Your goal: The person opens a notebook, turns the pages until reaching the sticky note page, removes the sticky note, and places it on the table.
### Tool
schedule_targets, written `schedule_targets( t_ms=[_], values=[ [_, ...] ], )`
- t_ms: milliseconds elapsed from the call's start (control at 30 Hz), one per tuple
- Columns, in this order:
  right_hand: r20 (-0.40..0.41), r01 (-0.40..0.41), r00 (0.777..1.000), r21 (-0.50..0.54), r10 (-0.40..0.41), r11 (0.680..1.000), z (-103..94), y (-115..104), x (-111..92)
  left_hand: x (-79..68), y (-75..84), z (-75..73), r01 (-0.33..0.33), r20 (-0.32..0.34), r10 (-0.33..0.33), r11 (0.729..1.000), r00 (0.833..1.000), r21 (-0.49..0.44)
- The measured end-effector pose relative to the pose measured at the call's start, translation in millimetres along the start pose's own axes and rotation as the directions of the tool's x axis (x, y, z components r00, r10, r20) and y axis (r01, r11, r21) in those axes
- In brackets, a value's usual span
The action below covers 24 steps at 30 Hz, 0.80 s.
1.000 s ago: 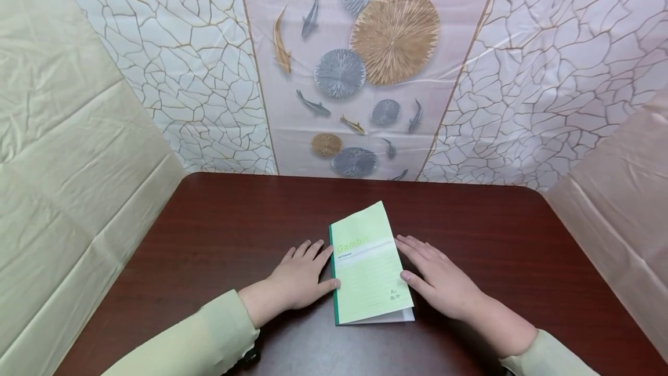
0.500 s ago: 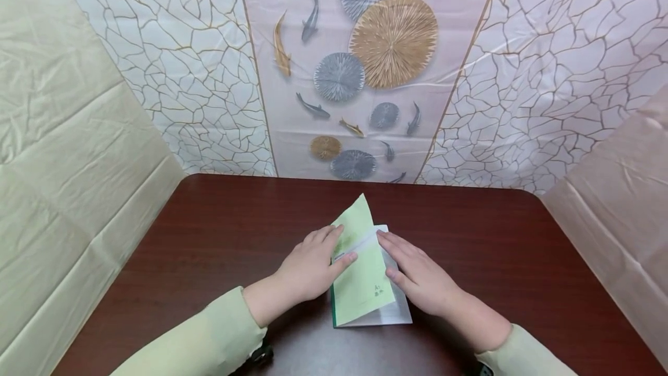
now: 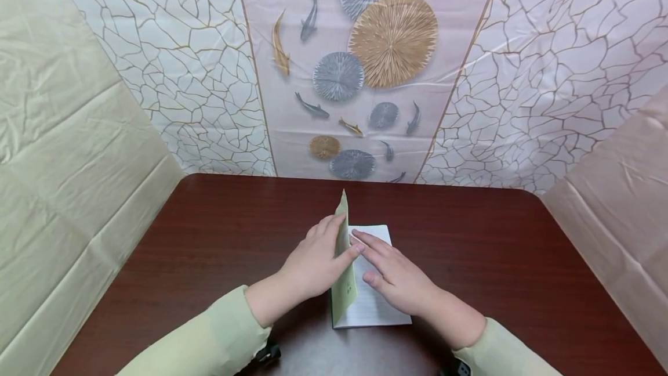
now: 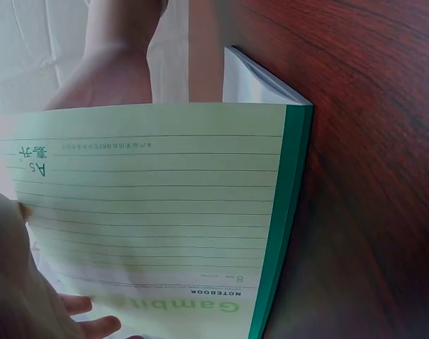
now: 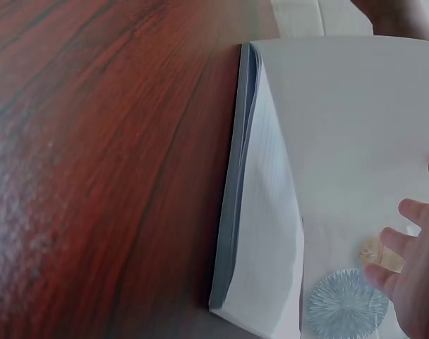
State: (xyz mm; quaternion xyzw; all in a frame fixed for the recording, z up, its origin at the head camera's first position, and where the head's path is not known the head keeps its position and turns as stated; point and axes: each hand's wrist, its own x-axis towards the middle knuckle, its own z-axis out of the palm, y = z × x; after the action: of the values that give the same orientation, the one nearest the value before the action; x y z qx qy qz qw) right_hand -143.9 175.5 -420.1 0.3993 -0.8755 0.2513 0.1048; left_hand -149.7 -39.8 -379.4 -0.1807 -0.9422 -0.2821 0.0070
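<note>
A thin notebook with a pale green cover [image 3: 342, 300] and a dark green spine [image 4: 281, 205] lies on the table, its front cover raised nearly upright. My left hand [image 3: 315, 260] touches the printed outer side of that cover, fingers extended, thumb reaching past its free edge. On the other side my right hand [image 3: 399, 280] hovers over the lined page [image 3: 378, 308], its straight fingertips near the cover's inner face. In the right wrist view the plain inner cover [image 5: 348, 127] stands beside the pages [image 5: 260, 233]. Whether the right fingertips touch it, I cannot tell.
The dark reddish-brown wooden table [image 3: 229, 225] extends around the notebook. A patterned cloth backdrop [image 3: 209, 74] with fish and round leaf shapes hangs behind it. Beige cloth [image 3: 78, 190] covers the left side, and pinkish cloth [image 3: 616, 190] the right.
The front cover has swung up and leftward from lying nearly closed, exposing the lined page. Both hands have moved inward; the left now lies against the cover, the right over the page.
</note>
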Motion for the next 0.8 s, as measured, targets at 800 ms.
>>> schedule_targets(
  t_ms=[800],
  values=[
    [0.211,-0.155,0.959,-0.176,0.191,0.972,0.0,22,-25,-11.1,-10.5,-19.3,0.016,0.024,-0.016,1.0,1.0,0.023]
  ],
)
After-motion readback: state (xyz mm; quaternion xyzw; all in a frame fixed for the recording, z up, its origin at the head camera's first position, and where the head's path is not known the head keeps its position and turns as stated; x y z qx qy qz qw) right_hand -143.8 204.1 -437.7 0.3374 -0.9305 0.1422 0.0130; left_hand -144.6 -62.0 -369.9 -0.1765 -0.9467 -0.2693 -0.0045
